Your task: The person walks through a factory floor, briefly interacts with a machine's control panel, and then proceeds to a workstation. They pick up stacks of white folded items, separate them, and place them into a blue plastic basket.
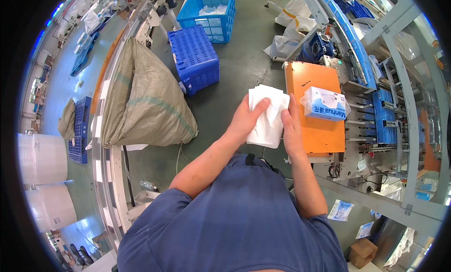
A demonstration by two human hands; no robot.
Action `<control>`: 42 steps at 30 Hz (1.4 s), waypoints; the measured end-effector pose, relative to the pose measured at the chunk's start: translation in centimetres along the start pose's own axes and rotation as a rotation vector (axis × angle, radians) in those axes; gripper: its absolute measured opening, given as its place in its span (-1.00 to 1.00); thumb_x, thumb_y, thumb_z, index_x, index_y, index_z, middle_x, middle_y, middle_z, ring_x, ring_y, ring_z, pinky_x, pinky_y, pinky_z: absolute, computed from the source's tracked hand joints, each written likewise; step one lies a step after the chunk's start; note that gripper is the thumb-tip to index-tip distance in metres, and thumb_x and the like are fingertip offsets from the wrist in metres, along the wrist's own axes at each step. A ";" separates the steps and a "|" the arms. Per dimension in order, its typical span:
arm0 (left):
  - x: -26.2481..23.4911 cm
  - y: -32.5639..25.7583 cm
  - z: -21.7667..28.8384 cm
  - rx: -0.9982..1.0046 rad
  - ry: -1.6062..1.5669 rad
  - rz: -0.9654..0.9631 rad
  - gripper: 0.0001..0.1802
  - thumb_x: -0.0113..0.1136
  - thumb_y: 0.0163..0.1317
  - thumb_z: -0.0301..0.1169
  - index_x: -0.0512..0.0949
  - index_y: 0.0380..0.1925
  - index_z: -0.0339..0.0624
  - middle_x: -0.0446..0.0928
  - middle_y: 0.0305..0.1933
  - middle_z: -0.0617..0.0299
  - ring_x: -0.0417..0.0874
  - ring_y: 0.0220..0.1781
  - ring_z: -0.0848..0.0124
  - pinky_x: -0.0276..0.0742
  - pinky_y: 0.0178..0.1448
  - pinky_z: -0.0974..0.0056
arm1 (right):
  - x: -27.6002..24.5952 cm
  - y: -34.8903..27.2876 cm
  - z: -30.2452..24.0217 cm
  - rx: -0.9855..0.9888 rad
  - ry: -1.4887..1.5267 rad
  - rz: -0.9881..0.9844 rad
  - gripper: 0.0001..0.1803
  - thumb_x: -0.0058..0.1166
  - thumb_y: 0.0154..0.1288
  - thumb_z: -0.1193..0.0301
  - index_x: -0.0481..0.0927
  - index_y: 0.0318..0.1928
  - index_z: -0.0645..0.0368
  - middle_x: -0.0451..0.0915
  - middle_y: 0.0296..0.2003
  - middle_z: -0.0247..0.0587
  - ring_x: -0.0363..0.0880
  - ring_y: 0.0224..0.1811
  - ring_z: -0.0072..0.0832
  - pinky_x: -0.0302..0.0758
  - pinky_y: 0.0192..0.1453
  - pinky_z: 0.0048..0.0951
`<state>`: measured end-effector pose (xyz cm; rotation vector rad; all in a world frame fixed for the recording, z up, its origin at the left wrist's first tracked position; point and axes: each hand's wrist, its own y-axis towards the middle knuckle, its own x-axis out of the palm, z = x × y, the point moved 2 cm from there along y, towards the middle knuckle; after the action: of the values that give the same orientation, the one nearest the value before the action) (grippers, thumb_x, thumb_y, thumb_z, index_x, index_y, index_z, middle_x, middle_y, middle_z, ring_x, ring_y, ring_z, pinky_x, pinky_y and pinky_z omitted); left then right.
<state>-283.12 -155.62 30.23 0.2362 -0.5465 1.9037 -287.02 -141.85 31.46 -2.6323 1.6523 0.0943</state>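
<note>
"What's there, left to right?"
"One bulging grey-green woven sack [152,98], contents hidden; one dark-blue perforated plastic crate [192,51], inside unseen; one light-blue plastic crate [229,25] holding white items [213,10]."
"The hands?"
"The left hand [246,117] grasps one white stack of folded sheets [264,133], thumb across its face; the right hand [291,124] grasps its right side, left of the flat orange panel's [322,137] left edge."
"On that?"
"One white-and-blue cardboard box in clear film [324,104], at the right edge."

Both bare forearms [206,161] reach forward — fingers [288,123] facing each other.
</note>
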 end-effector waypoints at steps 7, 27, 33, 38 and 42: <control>-0.2 0.2 -0.3 0.035 0.007 -0.010 -0.35 0.20 0.36 -0.16 0.25 0.31 -0.28 0.49 0.15 0.07 0.52 0.15 0.40 0.48 0.18 0.30 | -0.2 0.7 1.2 0.029 0.180 -0.047 -0.09 0.10 0.33 0.40 -0.17 0.51 0.23 0.21 0.35 0.04 0.24 0.38 -0.29 0.21 0.43 -0.32; 14.2 -1.9 -6.5 0.755 0.593 -0.312 0.07 0.35 0.07 -0.56 -0.13 0.48 -0.20 0.21 0.36 -0.01 0.26 0.41 0.18 0.20 0.44 0.12 | -19.4 -1.4 -1.5 -0.155 0.163 -0.095 -0.04 0.20 -0.04 0.53 0.19 0.46 0.13 0.40 0.29 -0.18 0.31 0.35 -0.42 0.20 0.43 -0.37; 13.3 -2.2 -8.3 0.774 0.594 -0.316 0.21 0.57 -0.10 -0.29 -0.06 0.45 -0.24 0.23 0.33 -0.12 0.31 0.35 -0.01 0.29 0.35 0.01 | -21.5 -1.7 2.7 -0.143 0.446 -0.062 0.03 0.23 -0.12 0.36 0.16 0.47 0.15 0.37 0.32 -0.07 0.32 0.38 -0.33 0.21 0.44 -0.36; 14.7 -2.4 -6.7 0.938 0.795 -0.312 0.26 0.63 -0.22 -0.21 0.01 0.44 -0.19 0.20 0.35 -0.17 0.33 0.34 -0.08 0.38 0.30 -0.02 | -20.9 -2.6 3.4 -0.275 0.645 -0.031 0.03 0.21 0.03 0.00 0.11 0.48 0.08 0.33 0.32 0.04 0.32 0.38 -0.19 0.26 0.44 -0.23; 15.5 -2.4 -6.5 0.994 0.843 -0.289 0.24 0.65 -0.27 -0.18 0.09 0.41 -0.13 0.15 0.39 -0.20 0.33 0.36 -0.10 0.47 0.24 -0.01 | -19.2 -2.9 4.0 -0.266 0.580 0.175 -0.08 -0.04 0.25 -0.23 0.19 0.42 0.13 0.39 0.25 0.02 0.35 0.35 -0.17 0.34 0.39 -0.16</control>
<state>-286.41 -138.99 31.54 0.1066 0.9694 1.6424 -292.87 -123.13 28.75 -2.8818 2.1676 -0.5338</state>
